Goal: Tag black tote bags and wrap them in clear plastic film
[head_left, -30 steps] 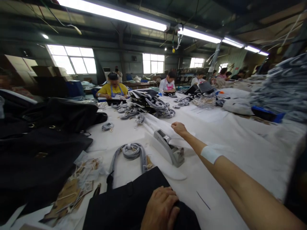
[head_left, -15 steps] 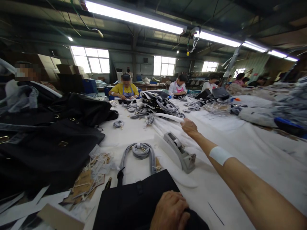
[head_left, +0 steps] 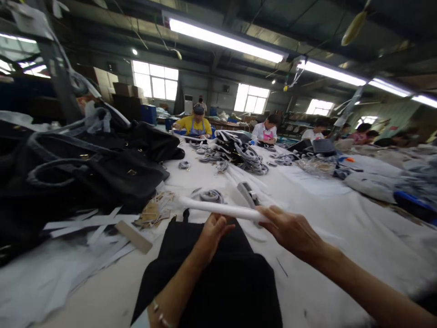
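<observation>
A white foam strip is held level above a black bag. My right hand is closed round the strip's right end. Just under the strip's middle, my left hand has its thumb apart from its fingers. Its fingertips meet the strip's lower edge; whether they press on it I cannot tell. The bag lies in front of me, its upper panel spread away from me. Behind the strip is a coiled grey-wrapped strap, partly hidden, and a grey tape dispenser.
Black bags are heaped at the left. Tags with strings and white paper strips lie nearer. Wrapped straps are piled farther back. Co-workers, one in a yellow top, sit across the table. Wrapped goods fill the right side.
My right hand has brought the foam strip back from the far table to above the bag. My left hand has left the bag's surface and risen to the strip. The view has shifted left.
</observation>
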Action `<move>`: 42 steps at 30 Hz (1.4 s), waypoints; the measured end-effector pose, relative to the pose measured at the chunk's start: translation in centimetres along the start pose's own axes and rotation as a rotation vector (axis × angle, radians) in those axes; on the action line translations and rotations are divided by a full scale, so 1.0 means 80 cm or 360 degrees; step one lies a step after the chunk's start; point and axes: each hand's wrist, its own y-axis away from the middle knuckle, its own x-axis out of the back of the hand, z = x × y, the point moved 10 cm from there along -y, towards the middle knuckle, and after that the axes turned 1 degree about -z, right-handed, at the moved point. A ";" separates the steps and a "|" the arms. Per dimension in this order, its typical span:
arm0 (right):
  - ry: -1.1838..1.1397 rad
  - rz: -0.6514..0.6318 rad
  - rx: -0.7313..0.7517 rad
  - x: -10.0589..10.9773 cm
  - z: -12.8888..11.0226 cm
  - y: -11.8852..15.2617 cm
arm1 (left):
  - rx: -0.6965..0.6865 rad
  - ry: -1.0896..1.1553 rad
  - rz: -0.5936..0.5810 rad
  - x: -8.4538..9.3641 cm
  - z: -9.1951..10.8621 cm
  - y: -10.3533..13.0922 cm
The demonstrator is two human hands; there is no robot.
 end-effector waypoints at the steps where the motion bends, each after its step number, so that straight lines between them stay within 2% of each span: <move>1: 0.0071 -0.0002 0.0075 -0.006 -0.015 0.018 | 0.0028 0.0118 0.0089 0.006 0.008 0.007; 4: 0.0169 0.0028 0.0234 -0.017 -0.030 0.054 | 0.0083 0.0376 0.0407 0.036 0.027 0.035; 7: 0.0148 0.0164 0.0256 -0.007 -0.018 0.071 | 0.0007 0.0567 0.0705 0.076 0.050 0.066; 10: 0.0008 0.0509 0.0031 0.029 0.000 0.091 | -0.0179 0.0656 0.0862 0.106 0.084 0.094; 12: -0.0254 0.0801 -0.0185 0.051 0.003 0.113 | -0.0248 0.0670 0.0897 0.114 0.101 0.108; 13: -0.0467 0.0866 -0.0306 0.051 0.003 0.122 | -0.0254 0.0672 0.0897 0.115 0.106 0.113; 14: -0.0751 0.0846 -0.0431 0.039 0.001 0.125 | -0.0250 0.0672 0.0893 0.113 0.109 0.117; 17: -0.1915 0.0275 -0.0873 -0.052 -0.027 0.112 | -0.0227 0.0651 0.0867 0.105 0.109 0.123; 18: -0.2326 0.0186 -0.0965 -0.074 -0.043 0.105 | -0.0220 0.0632 0.0845 0.102 0.108 0.124; 19: -0.2698 0.0200 -0.1001 -0.085 -0.056 0.095 | -0.0209 0.0614 0.0825 0.099 0.106 0.125; 21: -0.3250 0.0432 -0.0990 -0.087 -0.065 0.073 | -0.0170 0.0584 0.0794 0.097 0.102 0.127; 23: -0.3497 0.0694 -0.1020 -0.085 -0.058 0.059 | -0.0142 0.0568 0.0798 0.100 0.100 0.131; 27: -0.3550 0.0968 -0.1258 -0.096 -0.038 0.054 | -0.0182 0.0501 0.0860 0.114 0.108 0.142; 33: -0.3577 0.1365 -0.1466 -0.107 0.000 0.077 | -0.0276 0.0361 0.0963 0.126 0.114 0.149; 35: -0.3548 0.1398 -0.1459 -0.102 0.016 0.083 | -0.0287 0.0333 0.0969 0.129 0.112 0.147; 38: -0.3494 0.1330 -0.1434 -0.098 0.041 0.093 | -0.0299 0.0320 0.0977 0.135 0.108 0.143; 42: -0.3369 0.1425 -0.1583 -0.099 0.093 0.131 | -0.0292 0.0342 0.1052 0.143 0.102 0.142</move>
